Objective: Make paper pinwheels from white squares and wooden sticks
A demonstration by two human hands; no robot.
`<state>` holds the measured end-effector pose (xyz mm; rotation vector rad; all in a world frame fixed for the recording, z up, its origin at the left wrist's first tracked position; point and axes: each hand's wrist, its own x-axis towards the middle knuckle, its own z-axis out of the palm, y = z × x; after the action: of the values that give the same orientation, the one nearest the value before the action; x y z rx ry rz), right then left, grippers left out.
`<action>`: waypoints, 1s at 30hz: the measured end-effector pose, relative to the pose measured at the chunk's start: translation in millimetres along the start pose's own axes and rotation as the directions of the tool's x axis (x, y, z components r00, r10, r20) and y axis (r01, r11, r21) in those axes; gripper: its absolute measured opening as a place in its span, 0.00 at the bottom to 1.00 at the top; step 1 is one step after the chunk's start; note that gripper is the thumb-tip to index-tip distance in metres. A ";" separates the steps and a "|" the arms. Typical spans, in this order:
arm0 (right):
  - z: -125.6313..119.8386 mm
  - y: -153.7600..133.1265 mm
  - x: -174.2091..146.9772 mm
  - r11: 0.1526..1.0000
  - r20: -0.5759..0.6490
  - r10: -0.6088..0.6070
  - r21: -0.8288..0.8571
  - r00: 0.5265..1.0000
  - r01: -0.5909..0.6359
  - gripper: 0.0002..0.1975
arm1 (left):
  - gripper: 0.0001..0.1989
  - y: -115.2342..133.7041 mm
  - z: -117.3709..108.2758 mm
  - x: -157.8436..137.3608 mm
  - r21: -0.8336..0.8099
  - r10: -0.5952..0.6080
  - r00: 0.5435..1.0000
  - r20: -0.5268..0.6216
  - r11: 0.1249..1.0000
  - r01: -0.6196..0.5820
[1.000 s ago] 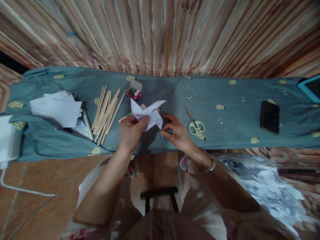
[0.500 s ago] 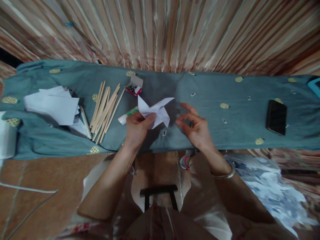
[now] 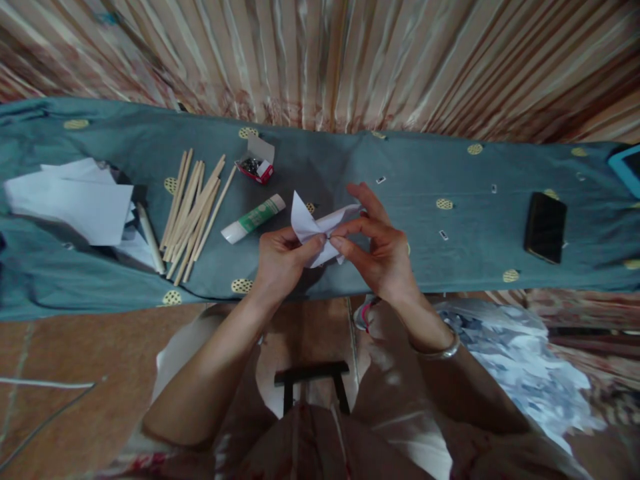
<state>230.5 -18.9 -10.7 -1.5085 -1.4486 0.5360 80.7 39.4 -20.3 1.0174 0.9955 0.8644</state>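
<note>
A white paper pinwheel (image 3: 304,217) is held above the cloth, its pointed blades folded in toward the middle. My left hand (image 3: 284,261) is closed on its left and lower side, thumb on top. Thumb and index finger of my right hand (image 3: 381,250) are pinched together at the pinwheel's centre, where a tiny dark spot shows; what they grip is too small to name. Left of the pinwheel lies a glue stick (image 3: 254,219) with a green label. Behind it stands an open small red box (image 3: 257,169) with small shiny metal pieces inside.
Several wooden sticks (image 3: 194,213) lie in a bundle on the green cloth (image 3: 440,260), beside a pen-like white stick (image 3: 150,239) and a stack of white paper (image 3: 75,207). A dark phone (image 3: 545,227) lies at right. A plastic bag (image 3: 520,360) is below the table edge.
My right hand has moved left to the pinwheel's centre, thumb and index finger now pinched there. The pinwheel has shifted slightly right and tilted. The glue stick is now in fuller view.
</note>
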 end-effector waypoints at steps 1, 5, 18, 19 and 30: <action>-0.1 1.6 0.1 1.000 -0.005 -0.011 0.017 1.000 0.011 0.04 | 0.09 1.0 0.0 -0.9 -0.006 -0.006 1.000 0.004 1.000 0.007; 0.7 6.7 0.0 0.999 -0.003 -0.025 0.047 1.000 0.025 0.04 | 0.08 3.7 -0.2 -2.8 -0.022 -0.014 1.000 0.009 1.000 0.014; 1.4 4.3 1.0 0.996 0.017 0.000 0.095 1.000 -0.001 0.04 | 0.10 3.8 -1.2 -3.5 -0.001 0.002 1.000 0.003 1.000 -0.002; 1.4 4.0 1.0 0.995 0.015 0.003 0.103 1.000 -0.004 0.04 | 0.10 3.8 -1.1 -3.5 -0.004 0.002 1.000 0.008 1.000 -0.001; 2.3 5.5 0.6 0.983 0.023 0.076 0.166 0.997 -0.079 0.04 | 0.09 1.4 -2.5 -3.1 0.038 0.052 0.998 0.021 0.998 -0.053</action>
<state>231.6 -16.8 -16.2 -1.4343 -1.3267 0.7012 77.3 37.7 -18.7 1.0866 0.9754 0.8795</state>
